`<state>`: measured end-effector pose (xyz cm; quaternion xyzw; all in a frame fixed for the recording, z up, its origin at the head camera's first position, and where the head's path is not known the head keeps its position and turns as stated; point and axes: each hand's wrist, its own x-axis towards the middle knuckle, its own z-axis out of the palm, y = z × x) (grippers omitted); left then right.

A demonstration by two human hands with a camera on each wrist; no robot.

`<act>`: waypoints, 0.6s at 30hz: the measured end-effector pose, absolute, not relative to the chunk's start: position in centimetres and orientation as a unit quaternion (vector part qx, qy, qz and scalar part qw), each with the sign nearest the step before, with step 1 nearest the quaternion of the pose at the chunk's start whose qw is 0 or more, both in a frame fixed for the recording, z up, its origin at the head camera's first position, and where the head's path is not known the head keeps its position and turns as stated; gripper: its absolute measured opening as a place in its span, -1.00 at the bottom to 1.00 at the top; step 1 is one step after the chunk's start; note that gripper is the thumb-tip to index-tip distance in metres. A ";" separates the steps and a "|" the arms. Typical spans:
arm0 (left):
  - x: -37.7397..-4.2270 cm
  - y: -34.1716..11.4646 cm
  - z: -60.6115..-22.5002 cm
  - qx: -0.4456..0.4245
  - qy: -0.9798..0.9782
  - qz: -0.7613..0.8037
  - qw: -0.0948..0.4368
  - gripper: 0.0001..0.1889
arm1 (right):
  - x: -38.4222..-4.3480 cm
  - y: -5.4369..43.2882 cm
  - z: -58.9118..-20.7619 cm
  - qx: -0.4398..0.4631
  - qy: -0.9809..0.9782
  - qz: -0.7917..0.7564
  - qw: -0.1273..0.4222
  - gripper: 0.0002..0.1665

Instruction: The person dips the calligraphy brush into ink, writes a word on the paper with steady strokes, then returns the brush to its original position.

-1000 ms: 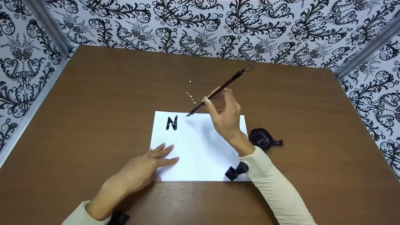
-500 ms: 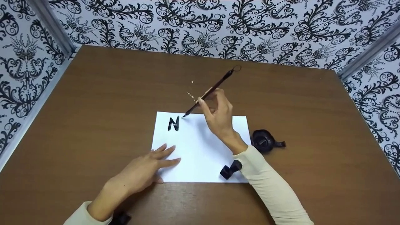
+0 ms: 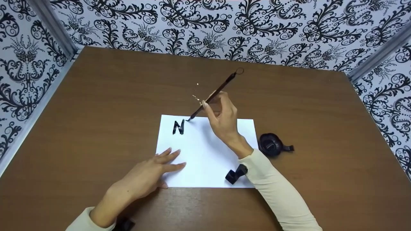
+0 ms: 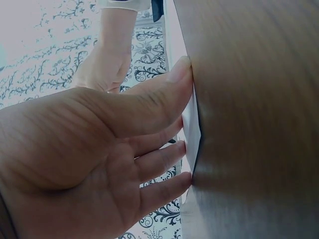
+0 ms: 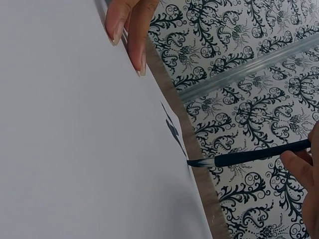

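My right hand pinches a dark brush with a loop at its top end. The bristle tip points down at the top of a white sheet of paper, just right of a black painted letter N. In the right wrist view the brush tip is right at the paper's surface, beside the dark strokes. My left hand rests on the sheet's lower left with fingers spread. The left wrist view shows its thumb and fingertips along the paper's edge.
A black round dish with a short handle sits just right of the paper on the brown table. Pale flecks mark the wood beyond the sheet. Black wrist gear on the right arm overlaps the paper. Patterned walls enclose the table.
My right hand has moved slightly left with the brush, bringing its tip closer to the N and down to the paper. The left hand stays in place on the sheet.
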<state>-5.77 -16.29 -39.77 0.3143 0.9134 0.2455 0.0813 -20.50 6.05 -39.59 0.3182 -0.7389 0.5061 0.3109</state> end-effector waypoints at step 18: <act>-5.7 -16.4 -39.8 0.319 0.914 0.240 0.075 -0.33 | -20.1 6.2 -38.8 0.356 -0.737 0.492 0.297 -0.77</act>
